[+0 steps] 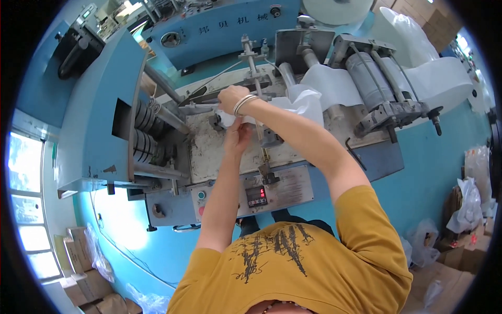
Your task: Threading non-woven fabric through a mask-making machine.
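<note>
A strip of white film (308,107) runs across the machine bed and ends in a crumpled piece under my hands. My right hand (234,99), with bangles at its wrist, reaches across from the right, its fingers curled closed at the upper edge of that piece. Just below it, my left hand (238,137) is raised with its fingers closed at the film's lower edge; the fingertips are partly hidden. A metal bar and clamp (251,57) stand just beyond my hands. Close to their right, a metal fitting (271,138) sits on the bed (209,157).
At left stands a blue machine housing (99,115) with rods and springs. A roller unit (366,76) carries the film at right, below a large white roll (337,10). An Allen key (356,153) lies by the front edge, right of a control panel (285,188).
</note>
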`<state>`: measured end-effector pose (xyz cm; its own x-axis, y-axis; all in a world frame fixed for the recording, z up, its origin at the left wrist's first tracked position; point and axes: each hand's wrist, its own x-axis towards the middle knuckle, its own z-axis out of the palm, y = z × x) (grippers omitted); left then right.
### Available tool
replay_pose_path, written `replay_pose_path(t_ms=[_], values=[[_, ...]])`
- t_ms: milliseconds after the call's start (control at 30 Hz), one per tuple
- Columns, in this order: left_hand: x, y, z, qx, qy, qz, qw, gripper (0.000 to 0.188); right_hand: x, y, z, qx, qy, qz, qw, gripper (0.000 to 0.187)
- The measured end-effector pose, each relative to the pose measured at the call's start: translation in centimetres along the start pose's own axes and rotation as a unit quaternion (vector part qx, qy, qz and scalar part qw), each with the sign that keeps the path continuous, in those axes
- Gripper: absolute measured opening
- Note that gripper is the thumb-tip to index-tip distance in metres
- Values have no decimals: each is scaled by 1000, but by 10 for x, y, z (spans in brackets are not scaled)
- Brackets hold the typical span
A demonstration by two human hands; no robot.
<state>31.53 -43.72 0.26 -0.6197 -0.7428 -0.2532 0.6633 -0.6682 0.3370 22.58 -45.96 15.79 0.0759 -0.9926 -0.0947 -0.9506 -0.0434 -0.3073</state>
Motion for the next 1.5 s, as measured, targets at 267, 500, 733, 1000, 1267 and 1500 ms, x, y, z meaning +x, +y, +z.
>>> replay_pose_path(t_ms=[267, 500, 733, 1000, 1267, 1500], values=[[-15, 1, 32, 26, 44, 88, 995, 18, -26, 8, -7, 151, 147, -18, 977, 28], [-30, 15, 61, 44, 52, 134, 989, 19, -21, 20, -38, 341, 310, 28, 887, 37], [-18, 31, 100, 147, 115, 214, 959, 19, -31, 43, -50, 746, 340, 37, 572, 19], [4, 86, 110, 219, 252, 286, 898, 24, -27, 46, -51, 790, 347, -7, 506, 20], [11, 184, 111, 156, 272, 411, 856, 29, -26, 42, -50, 790, 348, -3, 505, 23], [-14, 230, 122, 135, 261, 512, 807, 29, -28, 40, -51, 778, 365, -6, 511, 24]])
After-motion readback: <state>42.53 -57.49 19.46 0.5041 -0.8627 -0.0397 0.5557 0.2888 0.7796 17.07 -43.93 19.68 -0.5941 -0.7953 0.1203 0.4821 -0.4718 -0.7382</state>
